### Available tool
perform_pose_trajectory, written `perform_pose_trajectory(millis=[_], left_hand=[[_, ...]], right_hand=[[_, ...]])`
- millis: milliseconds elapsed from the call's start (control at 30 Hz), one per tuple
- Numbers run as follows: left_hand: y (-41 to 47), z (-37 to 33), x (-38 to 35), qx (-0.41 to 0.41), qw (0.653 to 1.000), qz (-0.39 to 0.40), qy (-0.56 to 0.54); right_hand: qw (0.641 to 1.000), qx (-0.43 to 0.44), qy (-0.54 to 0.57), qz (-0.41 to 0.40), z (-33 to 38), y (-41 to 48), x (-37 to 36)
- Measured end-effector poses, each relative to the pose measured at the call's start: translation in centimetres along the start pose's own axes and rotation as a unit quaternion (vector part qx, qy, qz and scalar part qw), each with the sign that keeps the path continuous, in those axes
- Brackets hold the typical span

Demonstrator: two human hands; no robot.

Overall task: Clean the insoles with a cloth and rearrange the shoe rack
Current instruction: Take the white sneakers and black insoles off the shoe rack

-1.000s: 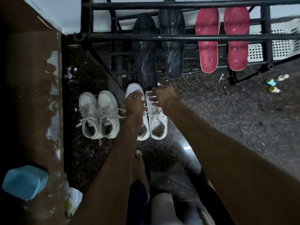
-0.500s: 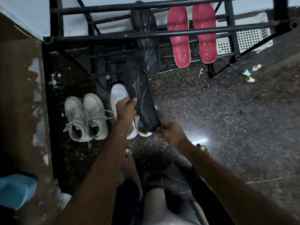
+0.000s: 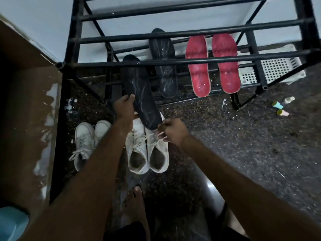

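Note:
A black insole [image 3: 139, 91] streaked with white marks slants from the black metal shoe rack [image 3: 156, 62] down over a pair of white sneakers [image 3: 147, 153]. My left hand [image 3: 124, 108] grips its left edge and my right hand [image 3: 171, 130] pinches its heel end. A second black insole [image 3: 165, 66] and two red insoles [image 3: 212, 65] lean on the rack's bars. No cloth is in view.
Another pair of white sneakers [image 3: 88, 141] stands to the left by a brown wall [image 3: 26, 101]. A white perforated basket [image 3: 278, 70] sits behind the rack's right side. Small bottles [image 3: 281, 106] lie on the dark speckled floor. My bare foot [image 3: 137, 206] is below. A blue object [image 3: 12, 223] is at the bottom left.
The insole was pulled off the rack toward me half a second ago; now its upper end lies back under the rack's bar. Both hands still hold it. The view has shifted.

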State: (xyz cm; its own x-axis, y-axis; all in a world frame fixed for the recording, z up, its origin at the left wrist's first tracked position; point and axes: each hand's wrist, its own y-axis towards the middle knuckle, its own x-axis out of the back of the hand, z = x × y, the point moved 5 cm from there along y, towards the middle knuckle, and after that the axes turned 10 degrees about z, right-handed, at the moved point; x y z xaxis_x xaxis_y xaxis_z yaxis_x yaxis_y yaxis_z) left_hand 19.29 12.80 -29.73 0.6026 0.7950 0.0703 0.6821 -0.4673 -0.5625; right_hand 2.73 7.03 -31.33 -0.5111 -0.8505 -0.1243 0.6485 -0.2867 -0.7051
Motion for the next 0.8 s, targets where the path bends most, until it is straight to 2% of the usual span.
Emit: perform_pose_trajectory(millis=[67, 133, 300, 433, 567, 700, 800], left_hand=[[1.4, -0.8, 0.9, 0.000, 0.995, 0.023, 0.100], [2.8, -1.8, 1.7, 0.006, 0.979, 0.053, 0.197], [5.8, -4.9, 3.1, 0.069, 0.939, 0.125, 0.311], [7.1, -6.1, 3.2, 0.087, 0.927, 0.174, 0.322], [7.1, -6.4, 3.0, 0.062, 0.917, 0.176, 0.352], [5.5, -5.6, 3.5, 0.034, 0.934, 0.152, 0.321], [2.8, -5.5, 4.0, -0.002, 0.949, 0.126, 0.288]], right_hand=[[1.000, 0.007, 0.006, 0.010, 0.7, 1.4, -0.6], [0.999, 0.014, -0.036, 0.027, 1.1, 2.9, -1.0], [0.988, 0.001, -0.107, 0.111, 3.6, 6.1, -1.7], [0.984, 0.007, -0.119, 0.134, 5.2, 8.0, -1.5], [0.986, 0.011, -0.116, 0.121, 5.2, 8.3, -1.7], [0.980, 0.091, -0.146, 0.102, 5.0, 6.4, -2.4], [0.974, 0.120, -0.174, 0.082, 4.7, 4.7, -2.9]])
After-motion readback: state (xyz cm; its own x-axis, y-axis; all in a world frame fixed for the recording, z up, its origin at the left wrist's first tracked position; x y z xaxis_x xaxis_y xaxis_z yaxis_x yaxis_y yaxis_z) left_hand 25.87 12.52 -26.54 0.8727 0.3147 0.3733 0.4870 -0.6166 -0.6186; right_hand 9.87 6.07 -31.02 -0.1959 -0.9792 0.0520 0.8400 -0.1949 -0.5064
